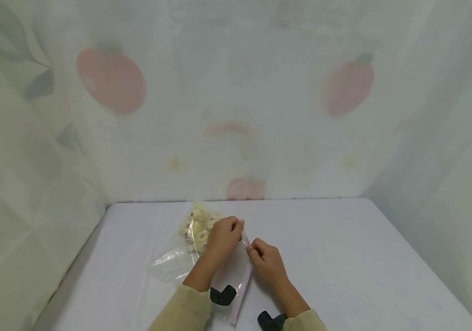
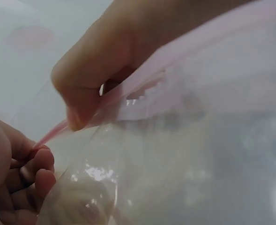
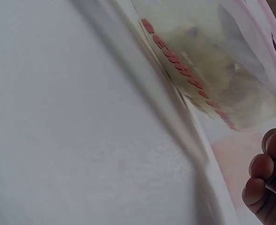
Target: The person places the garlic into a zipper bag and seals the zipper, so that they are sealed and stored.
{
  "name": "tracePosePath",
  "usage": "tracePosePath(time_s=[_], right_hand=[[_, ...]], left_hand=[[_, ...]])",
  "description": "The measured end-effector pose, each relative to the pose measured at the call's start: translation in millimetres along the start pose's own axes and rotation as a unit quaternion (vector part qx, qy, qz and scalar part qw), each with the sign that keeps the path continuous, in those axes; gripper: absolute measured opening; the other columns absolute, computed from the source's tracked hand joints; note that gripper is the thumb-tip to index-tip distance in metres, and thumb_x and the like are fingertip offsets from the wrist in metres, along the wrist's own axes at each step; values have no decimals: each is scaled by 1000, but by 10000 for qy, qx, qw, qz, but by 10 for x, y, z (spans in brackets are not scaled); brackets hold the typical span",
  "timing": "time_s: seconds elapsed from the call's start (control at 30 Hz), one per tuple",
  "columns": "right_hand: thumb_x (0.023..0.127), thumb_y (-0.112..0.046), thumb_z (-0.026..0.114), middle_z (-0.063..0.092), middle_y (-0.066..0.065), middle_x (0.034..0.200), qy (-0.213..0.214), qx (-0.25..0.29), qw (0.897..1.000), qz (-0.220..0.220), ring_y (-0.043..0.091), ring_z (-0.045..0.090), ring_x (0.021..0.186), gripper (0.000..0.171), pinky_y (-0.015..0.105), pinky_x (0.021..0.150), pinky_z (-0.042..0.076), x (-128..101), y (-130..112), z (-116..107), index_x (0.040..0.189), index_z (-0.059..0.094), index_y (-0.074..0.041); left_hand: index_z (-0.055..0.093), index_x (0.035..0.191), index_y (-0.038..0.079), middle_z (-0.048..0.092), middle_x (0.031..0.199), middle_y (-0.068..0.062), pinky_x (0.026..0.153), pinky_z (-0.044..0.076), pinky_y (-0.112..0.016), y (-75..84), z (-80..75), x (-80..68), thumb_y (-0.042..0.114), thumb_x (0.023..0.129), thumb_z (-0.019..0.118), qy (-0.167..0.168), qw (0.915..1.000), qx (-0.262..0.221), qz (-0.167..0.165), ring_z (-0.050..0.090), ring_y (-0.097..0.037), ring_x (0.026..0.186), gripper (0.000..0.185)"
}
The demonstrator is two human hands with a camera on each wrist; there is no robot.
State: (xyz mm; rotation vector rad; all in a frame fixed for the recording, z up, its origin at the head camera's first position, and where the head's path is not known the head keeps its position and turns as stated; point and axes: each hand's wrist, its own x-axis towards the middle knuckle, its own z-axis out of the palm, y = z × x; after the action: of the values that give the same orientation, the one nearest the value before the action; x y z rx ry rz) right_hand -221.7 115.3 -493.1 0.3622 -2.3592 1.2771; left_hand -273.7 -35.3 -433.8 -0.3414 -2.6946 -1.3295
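White-covered table with a clear zip bag of sweets

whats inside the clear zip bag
Inside the clear zip bag sits a cluster of small pale round pieces with reddish marks, bunched at its far end. The left hand covers some of them, so their count and exact kind cannot be told.

Clear bag, pink zip strip; cream sweets; white table; pale curtain, pink fruit print
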Motion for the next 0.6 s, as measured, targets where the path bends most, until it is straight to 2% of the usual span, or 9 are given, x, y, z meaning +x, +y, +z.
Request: tracePosePath(time_s=[0.23,0.4,0.5,0.6], right_hand=[[90,-10,63,40,-17,60,-315,62,9995,-48,-2,37,54,25,16,50,30,11,-35,6,71,54,-23],[90,-10,63,40,-17,61,-393,71,9992,-98,-2,38,56,24,17,50,30,-4,-50,27,70,53,-22],[89,-10,63,40,-17,61,-411,5,9991,-67,-1,38,56,25,17,51,31,-21,-35,32,70,53,-22],[91,-11,63,43,-16,62,-412,-18,9991,42,-1,40,58,24,17,52,33,-36,-22,29,73,54,-23]], left_hand=[[57,70,16,55,60,0,47,40,-32,-66,-179,63,36,101,52,439,9981,-327,-272,49,-16,50,38],[60,71,16,56,60,1,49,41,-32,-105,-243,83,36,100,55,666,9966,-338,-358,51,-17,52,35],[64,77,17,58,64,2,52,41,-31,-92,-233,84,36,98,57,590,9972,-257,-383,52,-15,56,29],[65,81,17,59,68,2,53,41,-31,-54,-200,63,38,97,59,246,9988,-54,-428,52,-14,59,27]])
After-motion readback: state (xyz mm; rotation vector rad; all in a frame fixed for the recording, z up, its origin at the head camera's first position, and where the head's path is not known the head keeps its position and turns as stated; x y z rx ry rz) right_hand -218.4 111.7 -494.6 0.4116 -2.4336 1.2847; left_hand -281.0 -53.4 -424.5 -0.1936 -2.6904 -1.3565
